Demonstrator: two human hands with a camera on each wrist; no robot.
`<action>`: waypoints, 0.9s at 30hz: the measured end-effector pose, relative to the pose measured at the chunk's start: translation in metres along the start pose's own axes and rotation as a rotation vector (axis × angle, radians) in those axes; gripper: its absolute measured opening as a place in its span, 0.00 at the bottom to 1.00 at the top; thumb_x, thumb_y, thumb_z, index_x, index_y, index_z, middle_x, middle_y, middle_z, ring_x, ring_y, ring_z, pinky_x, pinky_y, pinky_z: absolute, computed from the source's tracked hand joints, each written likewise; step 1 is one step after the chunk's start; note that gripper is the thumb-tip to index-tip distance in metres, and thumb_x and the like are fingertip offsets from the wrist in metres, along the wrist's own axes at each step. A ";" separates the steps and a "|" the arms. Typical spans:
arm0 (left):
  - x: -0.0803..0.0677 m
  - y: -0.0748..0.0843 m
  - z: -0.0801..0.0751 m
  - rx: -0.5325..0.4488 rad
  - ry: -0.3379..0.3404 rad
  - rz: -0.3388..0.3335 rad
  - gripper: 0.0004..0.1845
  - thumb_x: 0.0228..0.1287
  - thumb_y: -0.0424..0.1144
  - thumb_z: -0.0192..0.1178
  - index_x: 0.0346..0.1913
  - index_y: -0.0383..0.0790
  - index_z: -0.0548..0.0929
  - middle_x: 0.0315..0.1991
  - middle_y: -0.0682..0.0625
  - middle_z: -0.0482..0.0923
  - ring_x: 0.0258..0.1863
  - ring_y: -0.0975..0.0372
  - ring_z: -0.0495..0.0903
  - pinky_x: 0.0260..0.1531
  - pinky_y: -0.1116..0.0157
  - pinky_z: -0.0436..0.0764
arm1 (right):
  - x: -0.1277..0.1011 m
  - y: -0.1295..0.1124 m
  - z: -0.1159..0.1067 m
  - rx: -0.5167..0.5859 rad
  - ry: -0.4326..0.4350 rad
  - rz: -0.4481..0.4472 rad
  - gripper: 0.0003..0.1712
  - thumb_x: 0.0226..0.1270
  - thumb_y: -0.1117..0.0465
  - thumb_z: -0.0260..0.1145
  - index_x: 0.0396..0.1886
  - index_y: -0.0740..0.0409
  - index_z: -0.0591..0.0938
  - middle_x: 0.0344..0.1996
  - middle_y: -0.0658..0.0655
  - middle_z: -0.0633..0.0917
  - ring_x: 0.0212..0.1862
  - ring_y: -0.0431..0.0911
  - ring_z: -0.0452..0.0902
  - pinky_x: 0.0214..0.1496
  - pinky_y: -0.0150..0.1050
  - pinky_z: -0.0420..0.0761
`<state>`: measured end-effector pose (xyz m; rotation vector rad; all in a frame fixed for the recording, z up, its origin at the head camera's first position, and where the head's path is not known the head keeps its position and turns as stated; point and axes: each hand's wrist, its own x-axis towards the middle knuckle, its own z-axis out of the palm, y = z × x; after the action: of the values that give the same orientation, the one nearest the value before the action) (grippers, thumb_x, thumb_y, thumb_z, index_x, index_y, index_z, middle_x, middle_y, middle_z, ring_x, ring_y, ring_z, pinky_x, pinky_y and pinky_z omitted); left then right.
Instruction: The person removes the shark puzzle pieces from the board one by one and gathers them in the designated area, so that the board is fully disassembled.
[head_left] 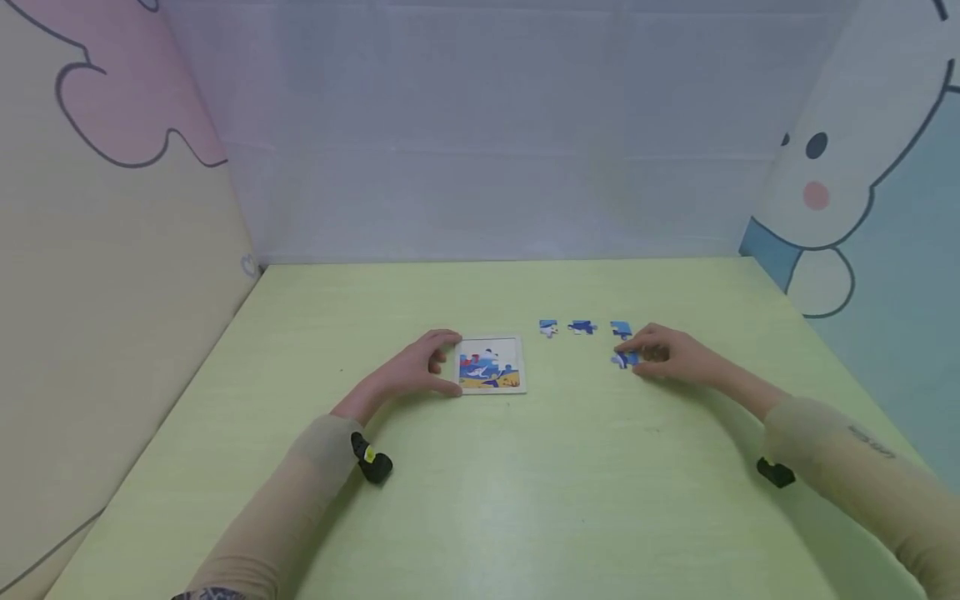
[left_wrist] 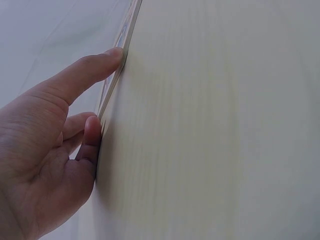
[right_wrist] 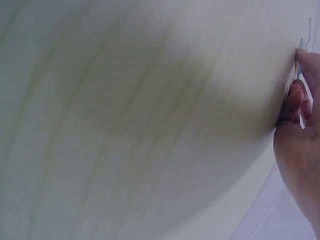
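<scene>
On the pale green tabletop [head_left: 480, 500] a small square puzzle board with a light wooden frame and a partly filled blue, white and yellow picture [head_left: 490, 365] lies flat, and the left hand [head_left: 420, 371] holds it by its left edge: the forefinger curls over the far corner and the thumb presses against the near corner, with the frame's side caught between them. The left wrist view shows the same hold from low down, the fingertips [left_wrist: 112, 54] touching the thin edge of the board [left_wrist: 120, 60] and the thumb lying against the edge lower down. The right hand [head_left: 667, 354] rests well to the right of the board, fingers bent down on a loose blue-and-white puzzle piece [head_left: 622, 360] that peeps out just past the fingertips on their left side; the piece lies flat on the table, and the curled fingers [right_wrist: 295, 97] pinch at its thin edge [right_wrist: 299, 70] in the right wrist view. Just beyond those fingertips, farther from the person, three more small blue puzzle pieces sit in a row: one [head_left: 620, 328] nearest the knuckles, a second [head_left: 581, 327] to its left, and a third [head_left: 548, 327] nearest the board. Both forearms wear beige sleeves [head_left: 847, 467].
</scene>
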<state>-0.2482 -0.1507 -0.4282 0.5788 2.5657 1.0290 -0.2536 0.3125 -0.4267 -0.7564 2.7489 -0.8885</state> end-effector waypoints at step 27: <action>0.000 0.002 -0.001 -0.005 -0.002 0.000 0.50 0.51 0.45 0.76 0.76 0.46 0.61 0.75 0.49 0.57 0.51 0.56 0.70 0.51 0.63 0.72 | 0.000 0.001 -0.001 0.018 -0.006 0.013 0.20 0.65 0.58 0.70 0.57 0.49 0.84 0.44 0.52 0.79 0.38 0.41 0.69 0.39 0.31 0.72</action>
<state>-0.2477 -0.1503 -0.4262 0.5783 2.5604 1.0340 -0.2545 0.3139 -0.4263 -0.7354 2.7338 -0.9063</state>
